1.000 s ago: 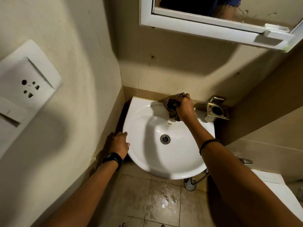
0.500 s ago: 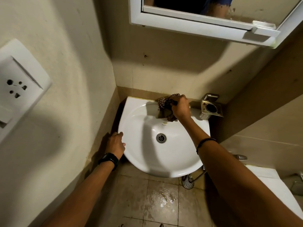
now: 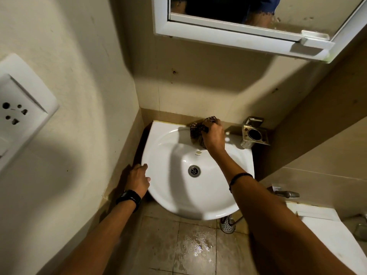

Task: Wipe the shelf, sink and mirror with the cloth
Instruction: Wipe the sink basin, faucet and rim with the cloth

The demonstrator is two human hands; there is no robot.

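Observation:
A white round sink [image 3: 170,197] hangs in the corner, with a metal drain [image 3: 194,171] at its middle. My right hand [image 3: 213,136] is shut on a dark checked cloth [image 3: 195,131], pressed against the sink's back rim near the wall. My left hand [image 3: 139,180] rests on the sink's left edge, fingers bent over the rim. A white-framed mirror [image 3: 234,30] with a narrow shelf ledge [image 3: 311,39] hangs on the wall above. The tap is hidden behind my right hand and the cloth.
A metal holder [image 3: 255,133] is fixed to the wall right of the sink. A white socket plate [image 3: 17,114] sits on the left wall. Wet floor tiles [image 3: 196,247] lie below, with a spray head [image 3: 227,225] and a white toilet tank [image 3: 325,223] at right.
My right hand with the cloth has shifted a little along the sink's back rim. My left hand has stayed on the sink's left edge. The camera view has moved slightly.

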